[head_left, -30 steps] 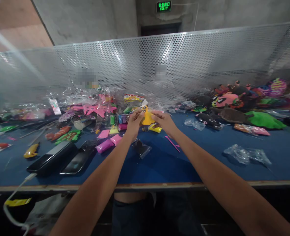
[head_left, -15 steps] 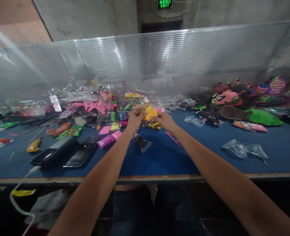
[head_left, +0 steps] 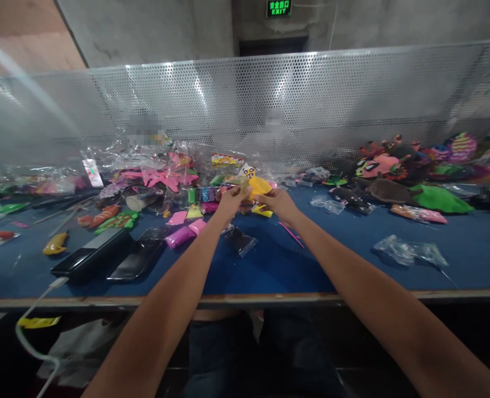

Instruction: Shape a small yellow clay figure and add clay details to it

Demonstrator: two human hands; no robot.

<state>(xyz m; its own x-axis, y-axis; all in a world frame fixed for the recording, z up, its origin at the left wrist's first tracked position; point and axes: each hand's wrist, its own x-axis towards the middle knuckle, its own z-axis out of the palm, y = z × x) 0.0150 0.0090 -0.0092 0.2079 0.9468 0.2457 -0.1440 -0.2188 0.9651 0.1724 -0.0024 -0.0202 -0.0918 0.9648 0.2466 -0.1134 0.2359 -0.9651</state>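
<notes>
Because the yellow figure point(head_left: 260, 187) is small and looks soft, both hands seem to share its support. It is held above the middle of the blue counter point(head_left: 270, 271), at twelve o'clock from the person. The left hand point(head_left: 233, 200) has its fingers narrow, pinching the figure at its nine o'clock side, close to the marked face point(head_left: 249, 172). The right hand point(head_left: 281, 204) has its fingers narrow too, and they hold the lower edge at about five o'clock. Probably this grip on the borders is chosen so that the face is not pressed and can be seen; the exact contact of each fingertip is too small to tell.

With the figure as the centre of the clock, a yellow packet point(head_left: 262, 210) lies at six o'clock, near the hands, and a black packet point(head_left: 240, 241) lies at about seven. At five o'clock is a thin pink stick point(head_left: 291, 235), near the right forearm, where I judge it is easy to reach. The pink packets point(head_left: 180, 236) are grouped at eight o'clock, perhaps for keeping them within reach. Farther at eight o'clock lie a dark phone point(head_left: 139, 257) and a black box point(head_left: 89, 255), maybe aside so that the arms have room. Crumpled clear plastic point(head_left: 411, 251) is at four o'clock, well apart. The perforated screen point(head_left: 187, 110) stands at twelve o'clock, behind everything.
</notes>
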